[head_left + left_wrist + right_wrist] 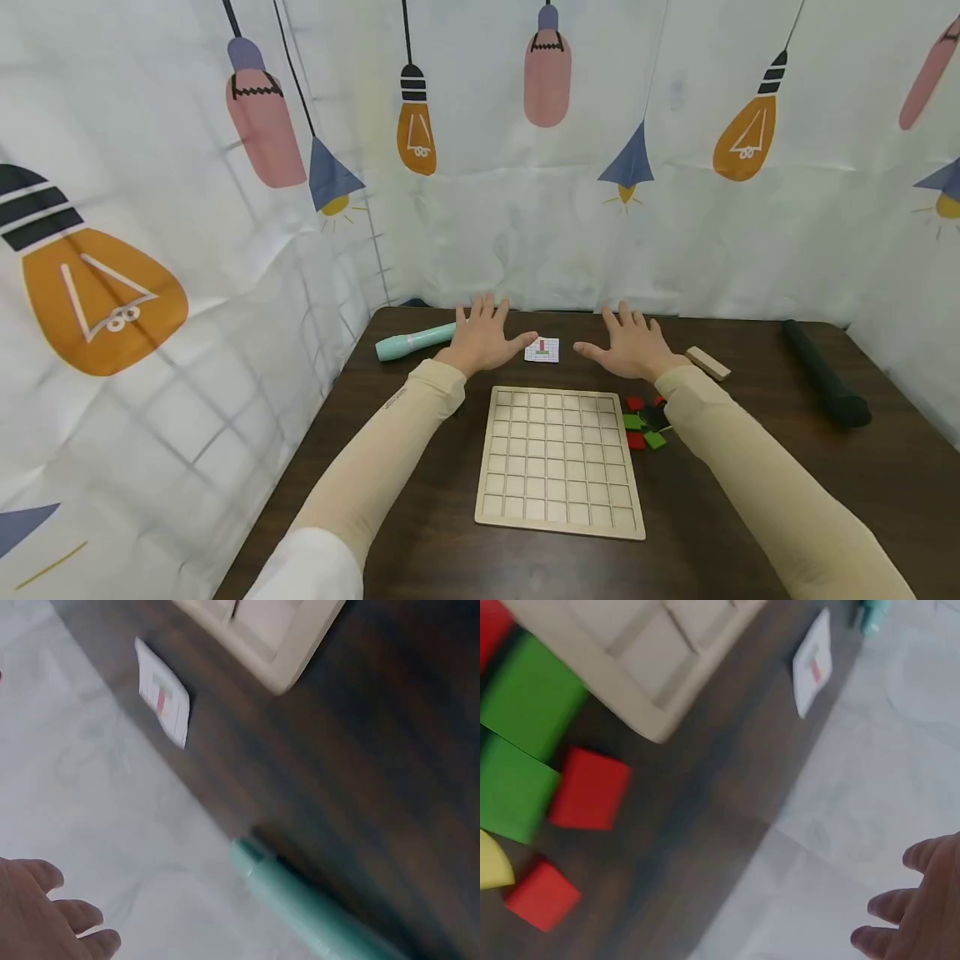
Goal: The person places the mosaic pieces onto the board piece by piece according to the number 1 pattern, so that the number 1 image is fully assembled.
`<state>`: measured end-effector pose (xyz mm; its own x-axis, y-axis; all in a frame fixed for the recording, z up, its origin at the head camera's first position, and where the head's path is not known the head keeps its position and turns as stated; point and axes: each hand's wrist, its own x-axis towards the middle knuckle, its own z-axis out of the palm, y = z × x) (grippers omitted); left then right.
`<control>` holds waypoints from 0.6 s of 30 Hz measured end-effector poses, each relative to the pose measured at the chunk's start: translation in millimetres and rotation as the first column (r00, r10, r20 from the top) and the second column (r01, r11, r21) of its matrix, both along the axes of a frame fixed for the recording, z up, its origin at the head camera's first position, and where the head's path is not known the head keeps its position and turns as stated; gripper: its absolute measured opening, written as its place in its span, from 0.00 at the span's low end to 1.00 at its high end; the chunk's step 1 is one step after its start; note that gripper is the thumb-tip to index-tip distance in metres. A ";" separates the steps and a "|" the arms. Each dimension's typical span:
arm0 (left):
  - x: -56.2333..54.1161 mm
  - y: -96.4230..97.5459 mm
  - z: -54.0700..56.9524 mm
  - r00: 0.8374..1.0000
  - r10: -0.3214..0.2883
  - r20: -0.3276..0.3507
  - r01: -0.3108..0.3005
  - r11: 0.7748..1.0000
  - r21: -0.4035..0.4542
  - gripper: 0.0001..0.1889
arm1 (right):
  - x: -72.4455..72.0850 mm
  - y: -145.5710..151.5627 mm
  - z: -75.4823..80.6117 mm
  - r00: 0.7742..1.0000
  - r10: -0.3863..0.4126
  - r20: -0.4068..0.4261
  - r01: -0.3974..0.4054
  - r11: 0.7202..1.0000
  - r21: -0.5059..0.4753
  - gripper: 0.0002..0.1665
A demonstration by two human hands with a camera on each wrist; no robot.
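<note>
My left hand (pixel 483 340) is spread with straight fingers over the far side of the dark table, holding nothing. A teal cylinder (pixel 416 342) lies just left of it, its right end overlapped by the hand in the head view. Opposite, my right hand (pixel 632 346) is likewise spread, fingers pointing away and grasping nothing. Between the hands lies a small white card (pixel 542 351) printed with a grid and coloured marks. Nearer me is a wooden grid board (pixel 558 462) with square recesses. Red blocks (pixel 591 789) and green blocks (pixel 532 697) lie beside its right edge, partly behind my right sleeve.
A light wooden bar (pixel 707 363) lies right of my right hand. Farther right is a long dark cylinder (pixel 825 375). A yellow piece (pixel 491 862) shows among the blocks in the right wrist view. White patterned curtain (pixel 480 225) hangs behind the table (pixel 420 517) and along its sides.
</note>
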<state>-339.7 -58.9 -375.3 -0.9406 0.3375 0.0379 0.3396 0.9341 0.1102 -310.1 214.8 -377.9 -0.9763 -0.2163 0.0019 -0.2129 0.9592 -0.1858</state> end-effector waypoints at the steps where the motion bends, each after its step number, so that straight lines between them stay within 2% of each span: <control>1: 5.0 -1.0 -3.1 1.000 -0.012 0.007 0.012 1.000 0.000 0.50 | 3.4 0.8 -4.3 1.000 0.003 0.002 -0.003 1.000 -0.003 0.63; 4: 21.9 -4.7 -15.8 0.997 -0.054 0.054 0.054 0.998 0.013 0.49 | 15.7 4.5 -15.7 1.000 0.012 0.024 -0.011 1.000 -0.019 0.63; 7: 42.6 -9.6 -28.5 0.986 -0.107 0.131 0.104 0.994 0.033 0.48 | 29.3 10.0 -25.4 0.998 0.028 0.047 -0.026 0.999 -0.048 0.63; 12: 74.7 -17.9 -48.1 0.943 -0.207 0.259 0.194 0.978 0.076 0.47 | 52.0 23.0 -40.0 0.998 0.035 0.047 -0.030 0.993 -0.113 0.59; 15: 86.1 -23.6 -57.6 0.923 -0.229 0.309 0.210 0.973 0.092 0.46 | 62.1 31.1 -46.0 1.000 0.003 0.018 0.000 0.983 -0.184 0.57; 18: 91.3 -28.7 -64.8 0.915 -0.247 0.320 0.216 0.968 0.130 0.45 | 69.7 40.5 -51.2 0.999 -0.049 -0.022 0.041 0.964 -0.263 0.53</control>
<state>-248.4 -87.6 -440.0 -0.8005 0.5569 -0.2217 0.4743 0.8147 0.3337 -240.4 255.3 -429.1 -0.9838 -0.1602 0.0805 -0.1792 0.8864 -0.4268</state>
